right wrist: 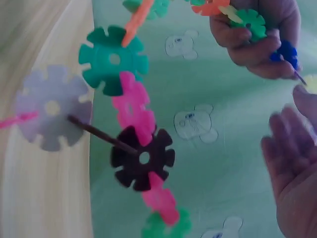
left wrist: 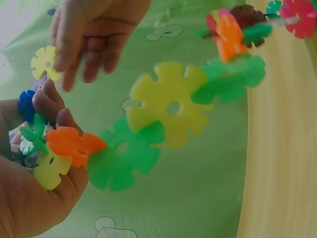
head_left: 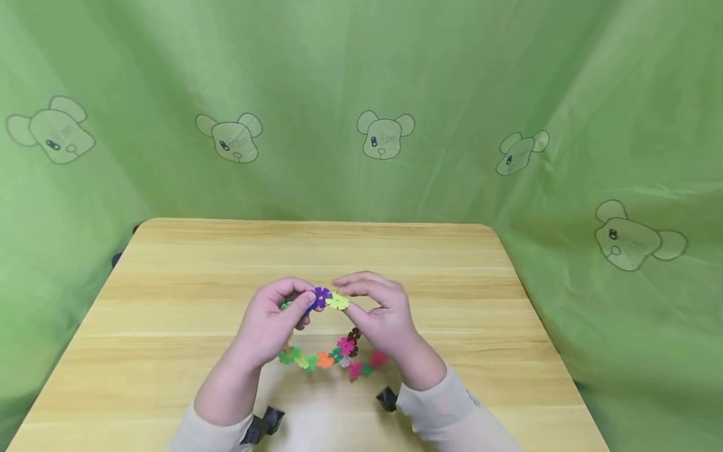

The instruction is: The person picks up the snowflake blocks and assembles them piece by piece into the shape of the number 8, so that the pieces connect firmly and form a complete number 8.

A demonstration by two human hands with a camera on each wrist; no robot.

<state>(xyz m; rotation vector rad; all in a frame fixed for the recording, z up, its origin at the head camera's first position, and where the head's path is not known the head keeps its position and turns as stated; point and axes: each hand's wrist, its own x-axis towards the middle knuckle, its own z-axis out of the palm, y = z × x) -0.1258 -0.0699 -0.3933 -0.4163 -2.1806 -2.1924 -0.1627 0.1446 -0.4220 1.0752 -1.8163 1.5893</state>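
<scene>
A chain of flower-shaped interlocking plastic discs (head_left: 324, 360) hangs in a curve below both hands. My left hand (head_left: 270, 323) pinches it near the end, thumb on the purple disc (head_left: 322, 297), with a blue disc (right wrist: 286, 54) and a green disc (right wrist: 250, 25) at its fingers. Joined to the purple disc is a yellow disc (head_left: 339, 301) at the chain's end. My right hand (head_left: 386, 314) is beside this yellow disc, its thumb at the edge. In the right wrist view its other fingers (right wrist: 277, 131) extend apart from the disc.
Wooden table (head_left: 226, 251) under the hands. Green curtain (head_left: 316, 75) with printed bear heads surrounds the table's back and sides. Brown (right wrist: 142, 157), pink (right wrist: 133, 106) and grey (right wrist: 53, 107) discs dangle along the chain. Black wrist devices (head_left: 386, 398) sit by the sleeves.
</scene>
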